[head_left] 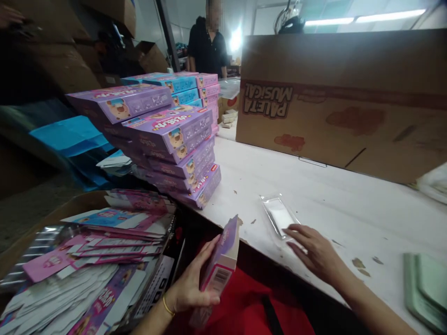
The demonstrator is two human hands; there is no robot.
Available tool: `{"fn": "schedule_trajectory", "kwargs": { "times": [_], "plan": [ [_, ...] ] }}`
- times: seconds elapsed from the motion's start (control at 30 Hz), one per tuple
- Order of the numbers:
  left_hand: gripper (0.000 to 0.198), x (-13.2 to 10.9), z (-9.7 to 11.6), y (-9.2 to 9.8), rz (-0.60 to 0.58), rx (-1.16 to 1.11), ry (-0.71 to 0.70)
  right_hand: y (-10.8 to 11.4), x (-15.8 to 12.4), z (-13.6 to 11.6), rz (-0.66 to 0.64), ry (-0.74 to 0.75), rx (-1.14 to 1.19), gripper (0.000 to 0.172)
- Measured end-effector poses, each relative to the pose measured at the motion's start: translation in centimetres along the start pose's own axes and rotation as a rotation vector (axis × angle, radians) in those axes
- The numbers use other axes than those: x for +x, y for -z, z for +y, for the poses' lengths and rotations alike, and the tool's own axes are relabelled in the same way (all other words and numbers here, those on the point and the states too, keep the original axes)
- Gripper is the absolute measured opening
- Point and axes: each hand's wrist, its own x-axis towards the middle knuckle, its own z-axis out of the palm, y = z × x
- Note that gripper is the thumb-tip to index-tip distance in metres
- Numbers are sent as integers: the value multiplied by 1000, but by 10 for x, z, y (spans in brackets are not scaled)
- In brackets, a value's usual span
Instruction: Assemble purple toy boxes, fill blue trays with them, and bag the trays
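Observation:
My left hand [193, 284], a gold bangle on its wrist, grips a small purple and pink cardboard box [223, 249] at the table's front edge. The box is tilted up, with a barcode on the side facing me. On the white table lies a flat white item in a clear plastic packet [279, 214]. Over the packet's near corner reaches my right hand [310, 249], its fingers stretched and the thumb apart. The fingertips touch or nearly touch the plastic.
Stacked purple boxes [174, 135] stand at left, with blue and pink boxes [185, 86] behind. A carton of flattened packaging [115, 246] sits at lower left. A large brown carton [342, 107] lines the back. Green pads [424, 288] lie at right. Beyond stands a person [207, 51].

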Motion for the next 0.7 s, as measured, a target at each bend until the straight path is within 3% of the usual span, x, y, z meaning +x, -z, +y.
{"fn": "schedule_trajectory", "kwargs": {
  "times": [0.1,0.17,0.2,0.27,0.33,0.37,0.43,0.53,0.7],
  "plan": [
    [112,3,9,-20,-166,101,-44,23,18,-69,-115,286,330,28],
    [116,-1,7,-27,-241,131,-65,28,31,-91,-161,396,466,25],
    [116,-5,5,-28,-236,157,-71,27,35,-90,-126,348,488,24],
    [114,-15,-1,-21,-143,245,-63,19,35,-67,44,55,387,22],
    [110,-26,-8,-7,1,377,-45,4,28,-27,194,-341,134,24],
    [109,-30,-11,-1,67,441,-37,-5,23,-6,199,-516,14,28],
    [111,-36,-15,8,164,538,-30,-20,13,30,80,-747,-99,30],
    [109,-34,-18,9,217,590,-42,-31,2,54,-79,-817,-44,34],
    [109,-19,-21,3,175,555,-86,-9,-8,37,-89,-612,52,36]
  ]
}}
